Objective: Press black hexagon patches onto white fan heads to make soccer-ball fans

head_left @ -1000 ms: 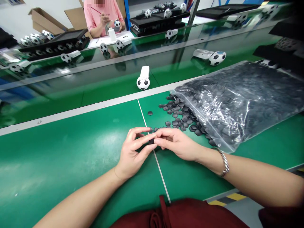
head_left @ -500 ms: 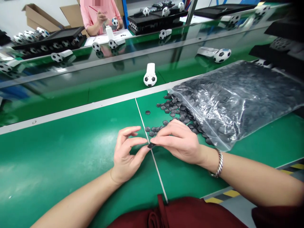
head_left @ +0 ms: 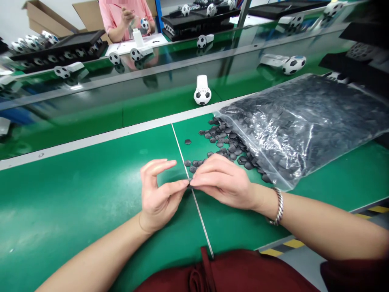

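The right hand pinches a small black piece between bunched fingertips, and the left hand meets it with thumb and forefinger closed on the other edge, its remaining fingers lifted away. The piece sits between the two hands, above the white line on the green table. It looks to be mid-handling; the fingers cover most of it, so whether anything has been done to it cannot be told. Just beyond the fingertips lie a few loose pieces, with a single piece apart from them, and a heap of black pieces spreads from the mouth of a clear bag. The bag looks well filled, so most of the stock seems left; how many pieces are done cannot be judged. Farther out, a white gadget with a football-shaped head rests on the belt, and across it a co-worker in pink holds another ball.
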A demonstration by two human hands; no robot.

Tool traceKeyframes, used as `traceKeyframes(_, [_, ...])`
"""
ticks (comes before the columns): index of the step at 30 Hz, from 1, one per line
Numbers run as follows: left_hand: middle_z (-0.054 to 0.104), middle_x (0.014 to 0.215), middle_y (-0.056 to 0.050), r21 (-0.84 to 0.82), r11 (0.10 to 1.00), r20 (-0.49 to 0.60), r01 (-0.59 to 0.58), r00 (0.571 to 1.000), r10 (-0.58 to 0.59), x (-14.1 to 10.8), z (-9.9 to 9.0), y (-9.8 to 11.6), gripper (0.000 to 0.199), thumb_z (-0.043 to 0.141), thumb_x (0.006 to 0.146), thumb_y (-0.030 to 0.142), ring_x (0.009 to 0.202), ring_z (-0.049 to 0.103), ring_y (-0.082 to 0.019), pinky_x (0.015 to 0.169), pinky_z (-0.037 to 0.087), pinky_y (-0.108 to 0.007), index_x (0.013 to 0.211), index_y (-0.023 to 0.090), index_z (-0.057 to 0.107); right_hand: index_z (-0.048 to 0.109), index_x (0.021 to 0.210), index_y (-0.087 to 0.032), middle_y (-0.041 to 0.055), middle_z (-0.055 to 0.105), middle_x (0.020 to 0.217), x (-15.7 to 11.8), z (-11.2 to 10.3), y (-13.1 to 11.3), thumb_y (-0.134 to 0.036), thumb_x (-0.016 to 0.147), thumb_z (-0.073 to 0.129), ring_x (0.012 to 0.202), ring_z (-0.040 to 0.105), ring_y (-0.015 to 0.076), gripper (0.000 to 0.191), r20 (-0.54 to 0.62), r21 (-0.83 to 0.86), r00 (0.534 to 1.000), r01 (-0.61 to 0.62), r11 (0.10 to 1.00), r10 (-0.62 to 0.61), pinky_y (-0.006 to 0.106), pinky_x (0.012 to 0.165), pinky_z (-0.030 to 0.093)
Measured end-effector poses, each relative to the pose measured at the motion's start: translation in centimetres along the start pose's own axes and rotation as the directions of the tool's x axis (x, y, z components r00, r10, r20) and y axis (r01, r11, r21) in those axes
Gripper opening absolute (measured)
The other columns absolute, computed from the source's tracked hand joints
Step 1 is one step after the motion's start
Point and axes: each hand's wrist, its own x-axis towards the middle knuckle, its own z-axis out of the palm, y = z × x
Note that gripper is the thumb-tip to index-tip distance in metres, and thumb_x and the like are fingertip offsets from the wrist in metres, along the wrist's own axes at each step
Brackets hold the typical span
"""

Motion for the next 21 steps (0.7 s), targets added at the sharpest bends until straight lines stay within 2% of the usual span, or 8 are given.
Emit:
traceKeyframes(8, [0.052, 0.107, -0.004, -0.023, 1.0, 0.022, -0.001, 1.0, 0.001, 0.1, 0.1, 0.0, 0.016, 0.065, 0.074, 0.008, 0.102, 0.046, -0.023, 0.086, 0.04, -0.044, 0.081, 0.022, 0.061, 0.06, 0.088, -0.016, 0.0043, 0.062, 0.089, 0.0, -0.2, 0.1, -0.014, 0.085, 0.056, 0.082, 0.054, 0.0142, 0.005, 0.015, -0.048, 1.0, 0.013, 0.999, -0.013, 0.03, 0.073, 0.045])
traceKeyframes(11, [0.052, 0.108, -0.005, -0.047, 0.998, 0.039, 0.038, 0.999, -0.036, 0.1, 0.3, 0.1, 0.015, 0.064, 0.075, 0.01, 0.102, 0.046, -0.022, 0.087, 0.039, -0.043, 0.085, 0.021, 0.06, 0.057, 0.089, -0.015, 0.0045, 0.061, 0.09, 0.0, 0.0, 0.1, -0.012, 0.085, 0.055, 0.084, 0.055, 0.0136, 0.005, 0.029, -0.018, 0.999, 0.016, 1.0, -0.016, 0.03, 0.076, 0.045])
traceKeyframes(14, [0.052, 0.108, -0.007, -0.088, 0.99, 0.056, 0.111, 0.993, -0.107, -0.1, 0.5, 0.3, 0.016, 0.065, 0.075, 0.015, 0.102, 0.046, -0.021, 0.089, 0.037, -0.042, 0.089, 0.02, 0.059, 0.054, 0.088, -0.015, 0.0025, 0.06, 0.084, 0.0, 0.1, 0.0, -0.011, 0.086, 0.053, 0.081, 0.054, 0.0122, 0.005, 0.035, 0.01, 0.994, -0.103, 0.995, 0.102, 0.027, 0.077, 0.043])
traceKeyframes(17, [0.052, 0.108, -0.007, -0.122, 0.979, 0.067, 0.164, 0.985, -0.156, -0.2, 0.8, 0.4, 0.016, 0.065, 0.075, 0.02, 0.102, 0.046, -0.02, 0.089, 0.038, -0.04, 0.09, 0.019, 0.058, 0.053, 0.099, -0.017, 0.0027, 0.058, 0.088, -0.2, 0.2, 0.1, -0.014, 0.088, 0.049, 0.084, 0.052, 0.0124, 0.013, 0.041, -0.066, 0.974, -0.221, 0.973, 0.224, 0.024, 0.075, 0.042])
traceKeyframes(21, [0.053, 0.109, -0.009, -0.143, 0.967, 0.061, 0.213, 0.977, -0.207, -0.3, 1.1, 0.4, 0.015, 0.063, 0.076, 0.025, 0.102, 0.046, -0.021, 0.087, 0.04, -0.039, 0.089, 0.018, 0.059, 0.053, 0.102, -0.021, 0.0015, 0.055, 0.092, -0.7, 0.4, 0.7, -0.017, 0.09, 0.044, 0.087, 0.052, 0.0119, 0.015, 0.099, -0.084, 0.977, -0.18, 0.98, 0.188, 0.022, 0.078, 0.04])
